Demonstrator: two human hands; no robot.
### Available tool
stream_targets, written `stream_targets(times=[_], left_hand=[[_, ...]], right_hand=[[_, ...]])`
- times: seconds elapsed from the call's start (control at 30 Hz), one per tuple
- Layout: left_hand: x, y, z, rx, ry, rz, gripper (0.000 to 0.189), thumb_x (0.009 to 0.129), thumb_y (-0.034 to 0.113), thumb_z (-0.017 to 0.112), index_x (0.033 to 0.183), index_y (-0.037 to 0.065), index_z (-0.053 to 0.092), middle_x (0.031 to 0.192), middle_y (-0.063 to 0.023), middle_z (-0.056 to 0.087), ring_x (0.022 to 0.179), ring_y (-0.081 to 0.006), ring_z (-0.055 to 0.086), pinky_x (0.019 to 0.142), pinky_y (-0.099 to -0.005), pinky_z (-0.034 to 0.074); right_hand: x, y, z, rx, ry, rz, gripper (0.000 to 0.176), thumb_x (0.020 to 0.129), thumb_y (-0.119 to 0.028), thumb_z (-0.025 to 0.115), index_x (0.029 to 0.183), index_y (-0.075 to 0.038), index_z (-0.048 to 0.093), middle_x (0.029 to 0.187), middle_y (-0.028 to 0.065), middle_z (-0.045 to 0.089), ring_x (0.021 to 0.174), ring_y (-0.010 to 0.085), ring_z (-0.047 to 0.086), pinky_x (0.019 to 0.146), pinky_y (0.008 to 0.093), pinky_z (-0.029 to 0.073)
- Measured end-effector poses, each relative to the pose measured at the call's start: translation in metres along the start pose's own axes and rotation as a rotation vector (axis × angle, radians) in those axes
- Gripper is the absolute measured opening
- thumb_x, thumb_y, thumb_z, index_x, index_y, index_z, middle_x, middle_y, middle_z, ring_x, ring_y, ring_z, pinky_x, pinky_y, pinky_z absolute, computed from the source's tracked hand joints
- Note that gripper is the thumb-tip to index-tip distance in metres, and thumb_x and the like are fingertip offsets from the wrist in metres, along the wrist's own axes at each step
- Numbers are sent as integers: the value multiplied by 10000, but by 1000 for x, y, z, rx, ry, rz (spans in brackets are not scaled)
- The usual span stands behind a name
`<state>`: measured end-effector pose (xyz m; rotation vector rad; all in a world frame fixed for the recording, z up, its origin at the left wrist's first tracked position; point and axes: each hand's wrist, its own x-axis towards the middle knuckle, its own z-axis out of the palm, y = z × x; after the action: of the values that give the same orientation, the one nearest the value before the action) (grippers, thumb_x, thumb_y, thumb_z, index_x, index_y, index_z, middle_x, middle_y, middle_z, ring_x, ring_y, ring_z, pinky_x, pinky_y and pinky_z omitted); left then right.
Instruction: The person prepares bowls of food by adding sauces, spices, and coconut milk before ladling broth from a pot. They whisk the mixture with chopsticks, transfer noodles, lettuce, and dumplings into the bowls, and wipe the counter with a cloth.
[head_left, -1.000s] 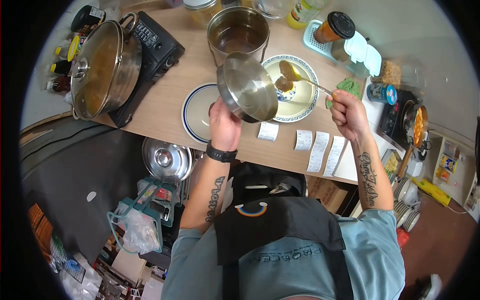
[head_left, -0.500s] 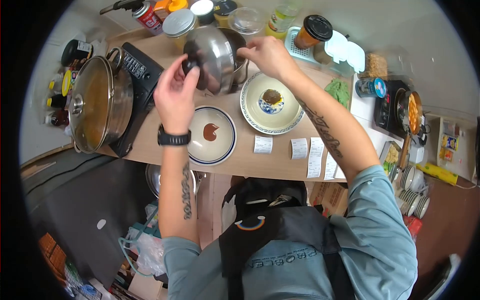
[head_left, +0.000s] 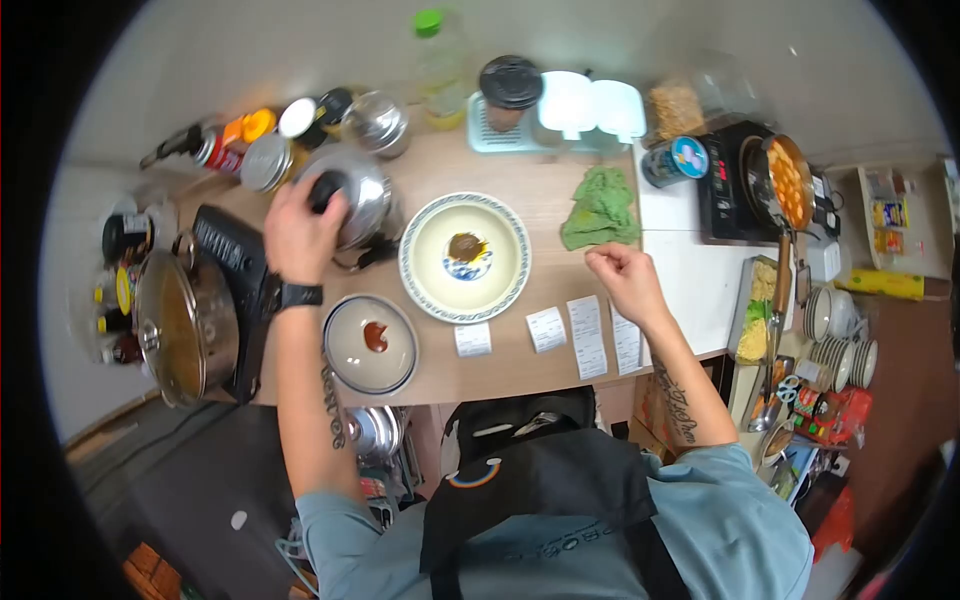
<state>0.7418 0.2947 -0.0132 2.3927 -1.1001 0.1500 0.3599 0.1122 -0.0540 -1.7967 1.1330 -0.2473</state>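
My left hand [head_left: 303, 228] is closed around the black knob of a metal lid [head_left: 362, 190], which lies over a pot at the back left of the counter. A black handle [head_left: 372, 254] sticks out beside it. My right hand [head_left: 630, 285] hovers over the counter's right part, fingers curled together, with nothing visible in them. Just beyond it lies a crumpled green cloth [head_left: 600, 208]. Between my hands stands a patterned bowl [head_left: 418, 258] with brown paste in its bottom. A blue-rimmed bowl [head_left: 345, 355] holding red sauce sits by my left forearm.
Paper slips [head_left: 587, 340] lie along the front edge. A large lidded pot [head_left: 215, 330] stands on a black stove at left. Jars [head_left: 268, 165] and a light-blue caddy [head_left: 555, 140] line the back. At right, a pan of orange food [head_left: 790, 185] sits on a hob.
The lid, tilted up off the pot before, has come down over it in my left hand. My right hand has left the pot and moved right, near the cloth. The view has shifted right.
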Motion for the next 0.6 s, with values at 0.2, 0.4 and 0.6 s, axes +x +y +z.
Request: stream_targets(times=[0.2,0.4,0.6], left_hand=[[-11,-10,10,-8,25,-17,366,814,225,772,1140,66,722,771,-98,561,670,-224,556,656,-352,479],[-10,-13,16,-14,-17,-64,396,840,210,767,1200,56,710,780,-85,553,676,-200,529,667,-331,466],[-18,-7,11,-32,49,-20,571,839,229,800,1341,34,611,890,-83,576,793,-204,541,737,-341,470]], right_hand=[[12,-7,-31,-69,-55,-27,239,898,-210,705,1032,-14,728,627,61,572,573,155,536,582,328,470],[97,32,-95,-37,774,-451,1053,723,-243,863,1531,36,249,1281,213,519,1199,340,520,1027,399,422],[201,31,-135,59,903,-362,1200,668,-308,920,1520,75,167,1432,291,413,1364,386,407,1146,427,335]])
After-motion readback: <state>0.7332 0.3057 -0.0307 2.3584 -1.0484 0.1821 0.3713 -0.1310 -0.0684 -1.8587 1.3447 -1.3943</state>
